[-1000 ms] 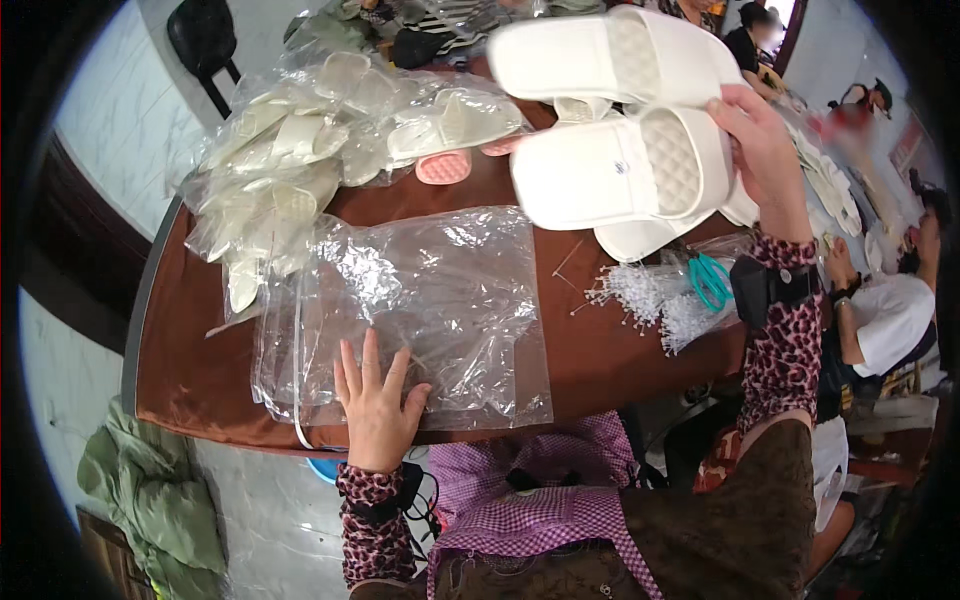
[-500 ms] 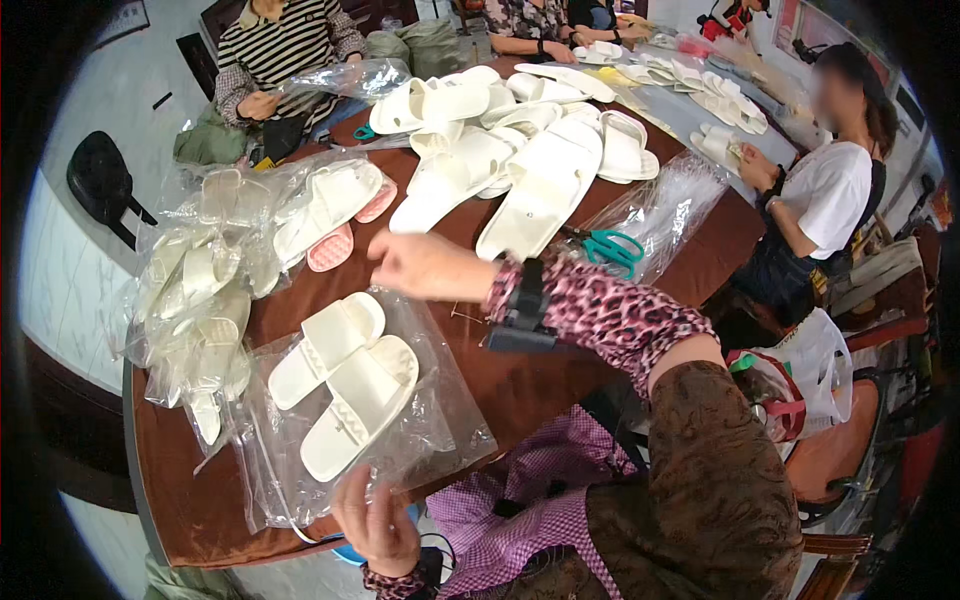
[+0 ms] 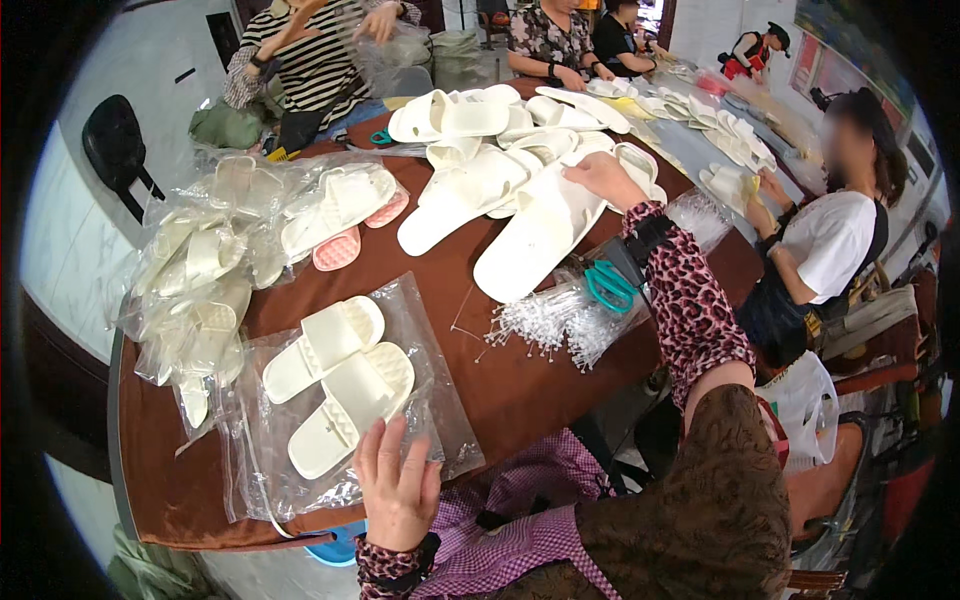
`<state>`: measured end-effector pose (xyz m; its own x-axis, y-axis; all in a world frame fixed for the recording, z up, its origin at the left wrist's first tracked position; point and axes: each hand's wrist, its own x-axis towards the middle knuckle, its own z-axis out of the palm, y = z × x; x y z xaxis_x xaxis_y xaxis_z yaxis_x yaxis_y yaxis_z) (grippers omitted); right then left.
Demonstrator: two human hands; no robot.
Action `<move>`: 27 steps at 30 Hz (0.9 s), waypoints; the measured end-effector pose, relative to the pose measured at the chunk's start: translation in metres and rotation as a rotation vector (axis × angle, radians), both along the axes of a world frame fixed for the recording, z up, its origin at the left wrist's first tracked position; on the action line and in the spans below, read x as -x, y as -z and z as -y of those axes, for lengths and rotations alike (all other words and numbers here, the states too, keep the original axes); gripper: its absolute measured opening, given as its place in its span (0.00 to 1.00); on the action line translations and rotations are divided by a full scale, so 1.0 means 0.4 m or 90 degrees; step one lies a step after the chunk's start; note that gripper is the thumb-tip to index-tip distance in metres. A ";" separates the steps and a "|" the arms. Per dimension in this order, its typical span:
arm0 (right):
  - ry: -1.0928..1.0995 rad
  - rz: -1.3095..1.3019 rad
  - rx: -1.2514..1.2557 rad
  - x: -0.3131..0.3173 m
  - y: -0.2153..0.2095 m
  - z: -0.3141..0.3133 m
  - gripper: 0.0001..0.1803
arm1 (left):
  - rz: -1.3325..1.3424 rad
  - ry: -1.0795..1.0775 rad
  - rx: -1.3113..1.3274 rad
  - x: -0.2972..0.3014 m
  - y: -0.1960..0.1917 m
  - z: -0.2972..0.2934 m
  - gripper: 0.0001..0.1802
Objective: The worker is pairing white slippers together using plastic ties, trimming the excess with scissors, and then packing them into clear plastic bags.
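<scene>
A large white slipper (image 3: 530, 245) lies at the near side of a pile of white slippers (image 3: 465, 185), and my right hand (image 3: 607, 182) is closed on its strap edge. In front of me, my left hand (image 3: 397, 490) is open with its fingers stretched out, holding nothing. Its fingertips are at the toe end of a pair of white slippers (image 3: 325, 350). That pair rests side by side on a flat clear plastic bag (image 3: 435, 425), and whether my left fingers touch the bag I cannot tell.
Bagged slippers (image 3: 205, 270) are heaped at the left, next to pink soles (image 3: 338, 250). Beside my right forearm lie teal-handled scissors (image 3: 610, 287) and a bundle of thin white plastic ties (image 3: 560, 320). Several people sit around the brown-covered table (image 3: 520, 400).
My right hand has gone from above the bagged pair to the pile and taken hold of a slipper, which has shifted toward me. My left hand has come up closer to the pair.
</scene>
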<state>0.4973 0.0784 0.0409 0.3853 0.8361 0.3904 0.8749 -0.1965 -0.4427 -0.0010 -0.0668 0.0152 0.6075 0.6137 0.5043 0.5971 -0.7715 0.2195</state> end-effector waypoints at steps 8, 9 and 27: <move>-0.016 -0.005 -0.084 0.183 -0.238 -0.011 0.21 | 0.025 0.056 0.068 -0.003 -0.024 0.005 0.21; -0.030 -0.002 -0.113 0.224 -0.287 -0.004 0.20 | 0.057 0.076 0.089 0.003 -0.033 0.000 0.21; -0.340 0.009 -0.302 0.566 -0.609 0.057 0.19 | 0.489 0.200 0.340 -0.025 -0.353 -0.267 0.25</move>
